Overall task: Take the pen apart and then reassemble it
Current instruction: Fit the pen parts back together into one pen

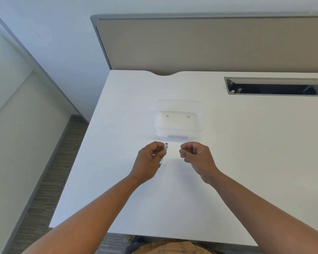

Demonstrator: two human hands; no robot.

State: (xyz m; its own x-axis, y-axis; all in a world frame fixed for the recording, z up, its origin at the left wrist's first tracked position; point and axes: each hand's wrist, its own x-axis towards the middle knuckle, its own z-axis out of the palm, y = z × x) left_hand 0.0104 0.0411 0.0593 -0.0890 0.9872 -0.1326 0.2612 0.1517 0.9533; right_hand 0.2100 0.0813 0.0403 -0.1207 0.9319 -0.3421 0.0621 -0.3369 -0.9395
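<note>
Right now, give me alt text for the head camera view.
A left hand holds a white pen barrel over a white desk; the right hand is curled beside it, not touching. A clear plastic tray sits just beyond.

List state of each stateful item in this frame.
White pen barrel: held tilted in left hand, far end open.
Right hand: curled shut; contents not visible.
Clear plastic container: lidless, tiny dark bits inside.
Grey desk cable hatch: flap open.
</note>
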